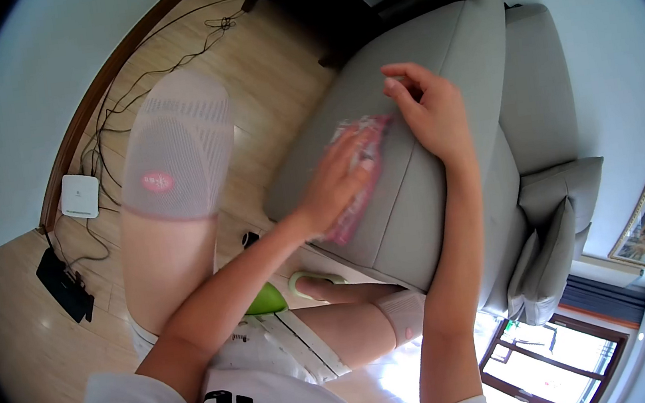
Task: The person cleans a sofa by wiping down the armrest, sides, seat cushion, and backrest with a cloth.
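My left hand [338, 179] lies across a pink, crinkled, plastic-looking packet [357, 217] on the grey sofa seat [411, 199]. Its fingers are stretched out over the packet, somewhat blurred, and cover its middle. Whitish marks show at the packet's upper end, but what is inside cannot be made out. To the right, over the same seat, my right hand [432, 111] is loosely curled. A small gap separates its thumb from its forefinger, and nothing shows between them.
Grey cushions [550, 254] rest along the sofa. My knees wear pale knee sleeves [176, 155], and a green seat [268, 298] shows below me. Black cables [107, 115], a white box [80, 196] and a black device [65, 285] lie on the floor by the wall.
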A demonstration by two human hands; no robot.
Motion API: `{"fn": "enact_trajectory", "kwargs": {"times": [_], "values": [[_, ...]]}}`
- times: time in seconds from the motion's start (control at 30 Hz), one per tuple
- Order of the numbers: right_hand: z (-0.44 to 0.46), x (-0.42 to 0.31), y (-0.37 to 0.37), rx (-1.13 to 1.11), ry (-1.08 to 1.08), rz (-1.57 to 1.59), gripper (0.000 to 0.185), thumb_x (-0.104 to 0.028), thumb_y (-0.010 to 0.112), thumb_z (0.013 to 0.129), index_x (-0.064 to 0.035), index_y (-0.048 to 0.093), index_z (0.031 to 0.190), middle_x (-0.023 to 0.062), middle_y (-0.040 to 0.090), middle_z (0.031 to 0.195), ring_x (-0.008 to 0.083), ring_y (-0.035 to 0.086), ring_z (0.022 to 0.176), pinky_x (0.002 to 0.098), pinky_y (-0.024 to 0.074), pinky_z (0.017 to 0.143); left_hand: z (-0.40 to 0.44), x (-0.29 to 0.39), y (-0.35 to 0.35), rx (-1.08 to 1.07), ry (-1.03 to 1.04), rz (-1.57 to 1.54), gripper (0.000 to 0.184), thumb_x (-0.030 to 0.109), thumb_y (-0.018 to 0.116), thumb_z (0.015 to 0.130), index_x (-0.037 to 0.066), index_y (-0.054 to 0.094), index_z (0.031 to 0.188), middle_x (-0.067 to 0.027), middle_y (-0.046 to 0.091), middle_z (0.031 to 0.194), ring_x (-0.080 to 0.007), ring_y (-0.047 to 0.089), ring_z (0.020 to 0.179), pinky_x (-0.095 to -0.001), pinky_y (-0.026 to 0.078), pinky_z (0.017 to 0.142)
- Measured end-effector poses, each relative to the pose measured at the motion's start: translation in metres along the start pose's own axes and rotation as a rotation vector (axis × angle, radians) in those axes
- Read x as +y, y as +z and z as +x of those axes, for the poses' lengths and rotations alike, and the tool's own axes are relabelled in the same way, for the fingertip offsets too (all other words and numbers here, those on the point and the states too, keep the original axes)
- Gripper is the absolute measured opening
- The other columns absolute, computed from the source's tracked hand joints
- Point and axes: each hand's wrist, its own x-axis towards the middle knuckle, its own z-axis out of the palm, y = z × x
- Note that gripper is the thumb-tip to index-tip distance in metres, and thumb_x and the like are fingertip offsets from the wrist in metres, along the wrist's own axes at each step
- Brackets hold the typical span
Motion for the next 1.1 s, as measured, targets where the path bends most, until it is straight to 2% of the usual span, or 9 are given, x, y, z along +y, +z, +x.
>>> {"fn": "enact_trajectory", "kwargs": {"times": [0.17,0.3,0.33,0.4,0.5,0.6,0.9,1.0,1.1], "values": [[0.007,-0.007,-0.002,-0.044,0.032,-0.094,0.021,-0.019,0.068,0.091,-0.0069,0.076,0.106,0.0105,0.075,0.081,0.024,0.071,0.073,0.0352,0.0547,0.07,-0.003,-0.152,-0.005,0.097,-0.277,-0.426,0.061,0.038,0.046,0.103,0.007,0.038,0.156,-0.0135,0.035,0.163,-0.0258,0.025,0.154,-0.0401,0.02,0.124],[0.009,-0.006,-0.003,-0.061,0.057,-0.142,0.024,-0.02,0.067,0.094,-0.0049,0.074,0.111,0.0077,0.075,0.083,0.0163,0.069,0.076,0.0294,0.0522,0.071,-0.01,-0.143,-0.01,0.153,-0.474,-0.565,0.059,0.035,0.047,0.102,0.005,0.042,0.153,-0.0127,0.04,0.159,-0.0273,0.032,0.15,-0.0413,0.023,0.122],[0.009,-0.005,-0.002,-0.072,0.059,-0.153,0.026,-0.021,0.066,0.096,-0.0039,0.073,0.114,0.006,0.075,0.085,0.0124,0.067,0.077,0.0265,0.0508,0.071,-0.013,-0.127,-0.005,0.182,-0.451,-0.489,0.059,0.035,0.048,0.102,0.004,0.042,0.152,-0.0141,0.041,0.158,-0.0295,0.034,0.149,-0.0422,0.024,0.122],[0.013,0.004,0.002,-0.051,0.05,-0.082,0.022,-0.02,0.067,0.093,-0.0057,0.075,0.108,0.0097,0.075,0.082,0.0206,0.07,0.074,0.0318,0.0537,0.07,-0.022,-0.102,0.01,0.236,-0.342,-0.235,0.059,0.034,0.05,0.101,0.004,0.044,0.151,-0.0172,0.043,0.155,-0.0339,0.037,0.146,-0.0442,0.026,0.121],[0.01,0.012,0.005,-0.047,0.048,-0.043,0.021,-0.019,0.068,0.092,-0.0061,0.076,0.105,0.0117,0.075,0.08,0.0246,0.071,0.072,0.0345,0.055,0.07,-0.043,0.019,0.014,0.18,-0.047,0.222,0.063,0.035,0.056,0.097,0.005,0.044,0.15,-0.0238,0.042,0.153,-0.0416,0.036,0.144,-0.0503,0.028,0.119],[0.007,0.009,0.005,-0.043,0.019,-0.061,0.021,-0.02,0.068,0.092,-0.0056,0.076,0.105,0.0122,0.074,0.08,0.0244,0.071,0.07,0.0348,0.0548,0.069,-0.052,0.085,0.02,0.205,0.15,0.262,0.063,0.037,0.06,0.093,0.006,0.05,0.147,-0.0255,0.042,0.153,-0.0433,0.039,0.143,-0.0544,0.03,0.117],[0.007,0.003,0.005,-0.067,0.032,-0.099,0.021,-0.021,0.069,0.092,-0.006,0.077,0.103,0.0115,0.074,0.079,0.0217,0.07,0.07,0.0337,0.0544,0.068,-0.078,-0.048,0.022,0.432,0.439,0.122,0.071,0.058,0.038,0.1,0.001,0.061,0.136,-0.0261,0.058,0.14,-0.0452,0.054,0.133,-0.0531,0.035,0.116],[0.008,0.001,0.004,-0.055,0.046,-0.101,0.021,-0.021,0.069,0.092,-0.0061,0.078,0.103,0.0108,0.074,0.079,0.0205,0.07,0.069,0.0331,0.0541,0.068,-0.097,-0.111,0.018,0.467,0.073,0.11,0.07,0.054,0.03,0.105,0.0,0.06,0.138,-0.023,0.056,0.143,-0.0416,0.05,0.138,-0.0473,0.032,0.118],[0.008,0.001,0.001,-0.041,0.033,-0.097,0.021,-0.021,0.068,0.093,-0.0055,0.077,0.103,0.0107,0.075,0.079,0.0203,0.07,0.069,0.0326,0.0539,0.067,-0.098,-0.128,0.021,0.535,-0.079,-0.014,0.068,0.052,0.028,0.107,0.0,0.057,0.14,-0.0212,0.054,0.147,-0.0395,0.045,0.142,-0.0451,0.028,0.12]]}}
